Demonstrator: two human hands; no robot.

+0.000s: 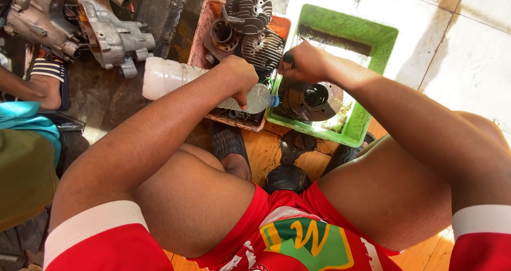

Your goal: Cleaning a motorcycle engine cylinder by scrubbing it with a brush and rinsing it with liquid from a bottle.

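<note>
My left hand [240, 78] is wrapped around a clear plastic bottle [181, 79]. The bottle lies tipped on its side, and its blue mouth points at a dark metal engine cylinder [311, 98]. The cylinder sits inside a green plastic tray [372, 42], with its round hole facing up. The tip of the bottle is just beside the cylinder.

My right hand [304, 63] is closed around something small and dark, right above the cylinder. I cannot tell what that small thing is.

Next to the green tray is a pink tray [201, 34]. It holds more grey engine parts with fins [250, 15]. The bottle crosses over this pink tray.

Up in the left corner, a big silver engine case [80, 23] lies on the dark ground. Another person's foot in a striped sandal [48, 76] is just beside it.

I am sitting low in red shorts [298, 233], and my knees are on both sides of the trays.
</note>
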